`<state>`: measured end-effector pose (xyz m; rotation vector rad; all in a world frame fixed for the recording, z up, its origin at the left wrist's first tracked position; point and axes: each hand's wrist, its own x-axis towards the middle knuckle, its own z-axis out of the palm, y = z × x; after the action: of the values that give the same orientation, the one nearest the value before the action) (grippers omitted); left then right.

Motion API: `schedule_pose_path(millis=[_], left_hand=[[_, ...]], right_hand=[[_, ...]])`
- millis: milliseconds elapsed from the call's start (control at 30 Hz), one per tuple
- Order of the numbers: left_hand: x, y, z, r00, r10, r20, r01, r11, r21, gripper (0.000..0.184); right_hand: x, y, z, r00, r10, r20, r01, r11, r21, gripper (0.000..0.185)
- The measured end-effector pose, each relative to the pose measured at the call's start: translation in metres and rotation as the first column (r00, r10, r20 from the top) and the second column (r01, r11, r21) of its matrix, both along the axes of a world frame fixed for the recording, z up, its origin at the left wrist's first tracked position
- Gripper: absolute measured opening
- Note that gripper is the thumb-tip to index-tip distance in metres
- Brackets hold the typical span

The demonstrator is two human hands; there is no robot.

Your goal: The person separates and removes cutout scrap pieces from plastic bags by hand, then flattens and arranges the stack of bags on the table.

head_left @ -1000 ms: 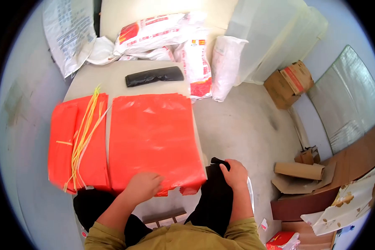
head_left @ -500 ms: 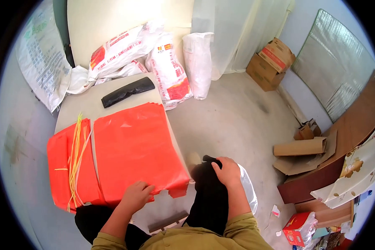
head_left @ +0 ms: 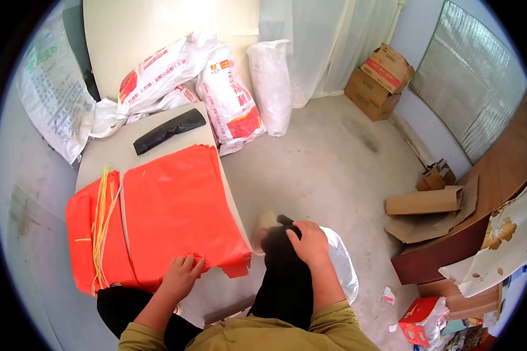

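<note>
A stack of red plastic bags [head_left: 178, 205] lies flat on the table beside my left leg. At its near edge, my left hand [head_left: 182, 276] has its fingers curled on the plastic, which bunches slightly by the fingertips. On my right knee rests my right hand [head_left: 310, 243], fingers apart and holding nothing. Just past those fingers a small dark object [head_left: 284, 220] sticks out; its kind is unclear. Yellow ties [head_left: 102, 228] lie across a folded red bundle [head_left: 79, 234] left of the stack. Farther back on the table is a rolled black plastic bundle [head_left: 170, 131].
Printed white sacks [head_left: 231, 99] lean behind the table [head_left: 108, 152]. Cardboard boxes [head_left: 372, 96] stand in the far corner. Flattened cardboard [head_left: 421, 202] lies at the right by a brown cabinet [head_left: 433, 245]. A red box [head_left: 418, 319] sits at lower right.
My left hand has shifted slightly along the near edge of the red stack, and its fingers have curled in on the plastic. My right hand stays on the knee. The view has turned slightly.
</note>
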<state>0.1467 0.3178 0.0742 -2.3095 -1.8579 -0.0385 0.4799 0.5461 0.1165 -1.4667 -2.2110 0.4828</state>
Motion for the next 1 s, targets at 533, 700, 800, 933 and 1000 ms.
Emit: schedule_pose_path(millis=[533, 700, 800, 933, 1000], left_hand=[[-0.001, -0.004, -0.001, 0.997, -0.042, -0.065, 0.043, 0.999, 0.018, 0.06], [0.007, -0.012, -0.014, 0.992, 0.108, -0.058, -0.11, 0.994, -0.021, 0.06], [0.032, -0.02, -0.007, 0.966, 0.234, 0.108, -0.238, 0.971, 0.024, 0.069], [0.065, -0.05, -0.014, 0.912, 0.216, 0.348, -0.27, 0.956, 0.113, 0.06], [0.069, -0.071, -0.03, 0.87, 0.167, 0.464, -0.227, 0.971, 0.078, 0.045]], right_hand=[[-0.004, 0.002, 0.008, 0.993, 0.104, 0.05, -0.103, 0.995, -0.013, 0.039], [-0.002, 0.001, 0.003, 0.992, 0.118, 0.033, -0.119, 0.993, 0.025, 0.038], [-0.001, 0.001, -0.009, 0.994, 0.112, -0.004, -0.111, 0.99, 0.085, 0.035], [-0.006, 0.001, -0.008, 0.995, 0.101, -0.026, -0.099, 0.992, 0.075, 0.032], [-0.009, 0.0, -0.008, 0.995, 0.094, -0.027, -0.092, 0.992, 0.084, 0.032]])
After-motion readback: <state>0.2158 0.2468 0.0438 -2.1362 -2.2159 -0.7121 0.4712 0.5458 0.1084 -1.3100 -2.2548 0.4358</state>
